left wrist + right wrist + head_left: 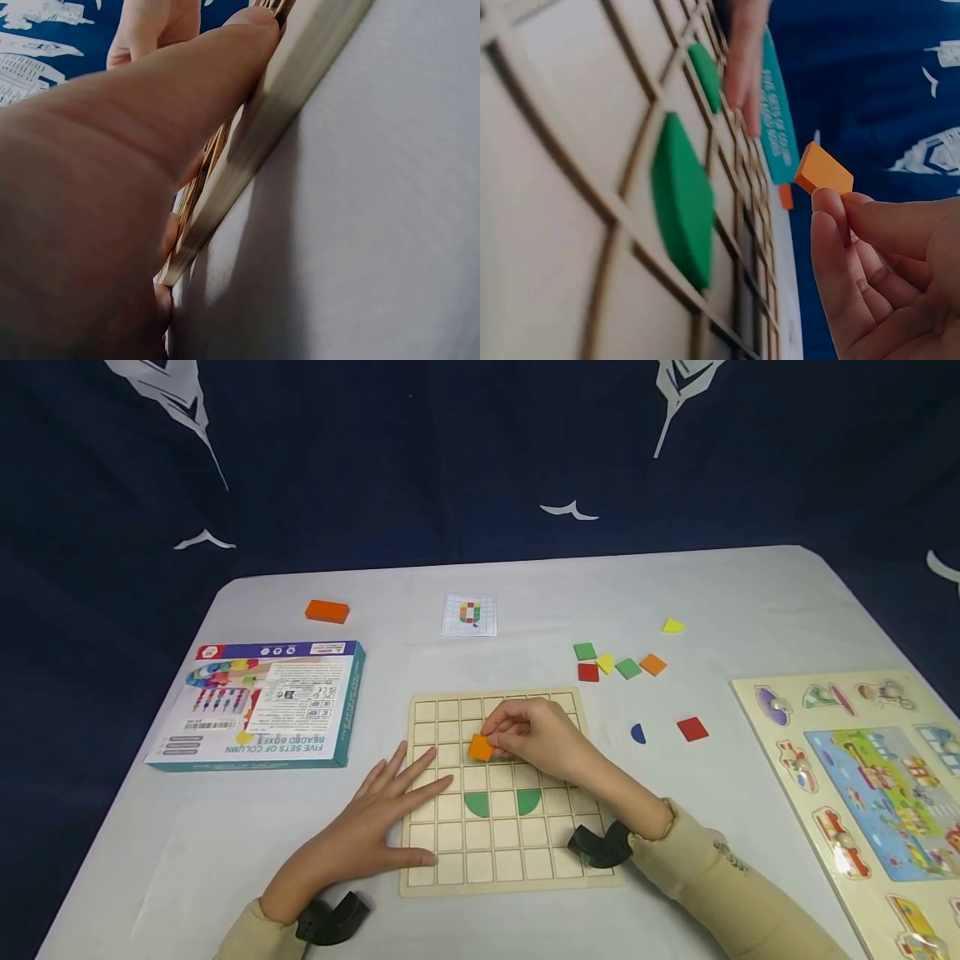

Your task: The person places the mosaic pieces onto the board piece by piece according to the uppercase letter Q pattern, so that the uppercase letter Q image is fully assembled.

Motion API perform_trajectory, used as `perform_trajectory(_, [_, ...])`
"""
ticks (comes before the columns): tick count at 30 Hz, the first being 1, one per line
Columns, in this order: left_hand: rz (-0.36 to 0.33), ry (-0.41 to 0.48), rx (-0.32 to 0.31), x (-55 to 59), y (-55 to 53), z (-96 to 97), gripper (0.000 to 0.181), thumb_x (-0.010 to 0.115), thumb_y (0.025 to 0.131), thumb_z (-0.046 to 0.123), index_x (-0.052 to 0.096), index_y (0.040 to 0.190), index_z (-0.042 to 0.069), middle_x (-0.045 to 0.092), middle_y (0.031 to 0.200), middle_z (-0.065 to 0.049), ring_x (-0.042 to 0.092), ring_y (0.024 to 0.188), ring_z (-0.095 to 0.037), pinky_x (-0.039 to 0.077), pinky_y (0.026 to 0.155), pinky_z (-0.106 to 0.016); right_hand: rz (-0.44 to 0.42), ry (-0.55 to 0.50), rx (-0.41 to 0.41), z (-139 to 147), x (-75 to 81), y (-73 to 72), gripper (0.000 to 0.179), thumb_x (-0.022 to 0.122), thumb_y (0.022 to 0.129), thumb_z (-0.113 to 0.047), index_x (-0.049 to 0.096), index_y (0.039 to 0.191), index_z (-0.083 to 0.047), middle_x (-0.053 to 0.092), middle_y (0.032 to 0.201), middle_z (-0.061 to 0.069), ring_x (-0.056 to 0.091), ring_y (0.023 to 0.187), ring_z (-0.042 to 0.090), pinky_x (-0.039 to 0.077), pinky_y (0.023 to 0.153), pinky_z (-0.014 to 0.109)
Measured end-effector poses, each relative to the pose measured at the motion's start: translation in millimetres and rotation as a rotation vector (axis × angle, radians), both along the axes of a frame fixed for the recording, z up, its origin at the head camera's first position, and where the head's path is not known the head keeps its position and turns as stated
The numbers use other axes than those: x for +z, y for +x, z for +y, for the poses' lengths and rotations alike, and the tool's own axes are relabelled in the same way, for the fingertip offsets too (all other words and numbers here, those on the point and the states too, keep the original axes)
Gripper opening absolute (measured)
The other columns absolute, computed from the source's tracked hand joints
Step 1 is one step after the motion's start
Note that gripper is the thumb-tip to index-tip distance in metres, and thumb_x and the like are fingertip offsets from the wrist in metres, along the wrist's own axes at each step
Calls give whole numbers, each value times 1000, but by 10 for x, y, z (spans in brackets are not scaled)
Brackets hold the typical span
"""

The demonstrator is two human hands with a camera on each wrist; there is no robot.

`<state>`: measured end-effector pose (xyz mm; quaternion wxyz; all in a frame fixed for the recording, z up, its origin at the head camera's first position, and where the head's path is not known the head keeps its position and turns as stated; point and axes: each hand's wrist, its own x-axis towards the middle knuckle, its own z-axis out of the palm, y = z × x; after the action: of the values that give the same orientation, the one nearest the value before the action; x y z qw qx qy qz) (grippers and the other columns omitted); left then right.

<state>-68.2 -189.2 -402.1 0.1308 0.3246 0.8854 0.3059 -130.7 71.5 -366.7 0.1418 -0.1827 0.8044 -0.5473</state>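
Pinched in the right hand (pixel 542 739), the orange square (pixel 480 748) hangs over the grid board (pixel 450 869), just right of the spread-fingered left hand (pixel 372 827).

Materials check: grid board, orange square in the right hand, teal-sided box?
Grid board: probably wood or plywood, matte; pale tan, with faint streaks along its edge up close.
Orange square: painted wood or plastic, can't tell; smooth, evenly coloured, with visible thickness.
Box: likely printed cardboard; flat panels, crisp edges, printed text. Gloss unclear.
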Motion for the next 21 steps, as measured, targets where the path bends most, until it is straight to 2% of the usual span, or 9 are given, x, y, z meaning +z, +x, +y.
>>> perform_trajectory(3, [0, -3, 0, 0, -2, -1, 86, 76, 72, 48, 38, 145, 23, 9, 155, 1, -9, 139, -28, -2, 107, -53, 26, 42, 49, -42, -45, 19, 6, 66, 84, 2, 67, 85, -4, 63, 74, 3, 64, 65, 19, 54, 61, 28])
perform_trajectory(9, [12, 9, -11, -3, -2, 0, 86, 77, 71, 46, 38, 145, 22, 10, 156, 0, -8, 139, -29, -2, 106, -53, 132, 147, 142, -87, -85, 48, 10, 66, 84, 3, 67, 84, -6, 63, 70, -3, 61, 62, 10, 51, 61, 24])
perform_trajectory(21, [11, -2, -9, 5, 2, 1, 86, 76, 72, 46, 38, 145, 23, 10, 156, 0, -8, 139, -29, -1, 106, -54, 229, 266, 193, -133, -43, 75, 11, 69, 82, 1, 69, 79, -10, 61, 68, -8, 54, 61, 4, 49, 61, 23])
